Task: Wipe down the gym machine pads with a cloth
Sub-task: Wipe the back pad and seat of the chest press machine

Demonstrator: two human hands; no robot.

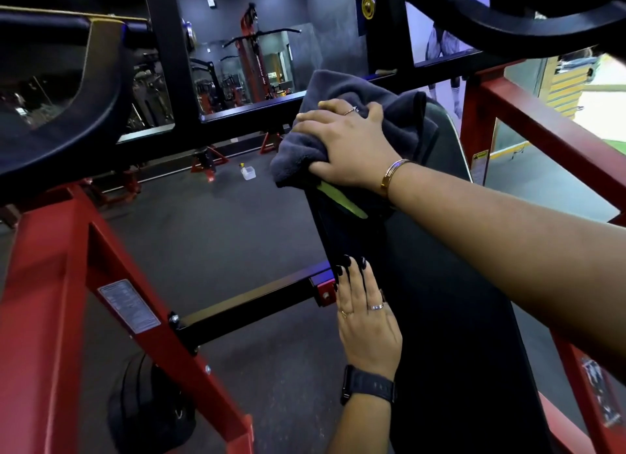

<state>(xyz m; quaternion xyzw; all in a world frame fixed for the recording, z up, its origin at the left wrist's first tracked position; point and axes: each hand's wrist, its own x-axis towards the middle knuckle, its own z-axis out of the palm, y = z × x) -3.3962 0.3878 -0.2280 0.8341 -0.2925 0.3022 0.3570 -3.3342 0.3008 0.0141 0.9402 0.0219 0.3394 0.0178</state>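
A long black padded bench of a red-framed gym machine runs away from me up the middle right of the view. A dark grey cloth lies bunched over the pad's far end. My right hand lies on top of the cloth, its fingers curled into the fabric and pressing it against the pad. My left hand rests flat on the pad's left edge nearer to me, with its fingers straight. A yellow-green stripe shows on the pad just below the cloth.
Red frame beams stand left and right of the pad, joined by a black crossbar. Black padded arms hang overhead on both sides. A small spray bottle stands on the dark floor. A black bag lies at the lower left.
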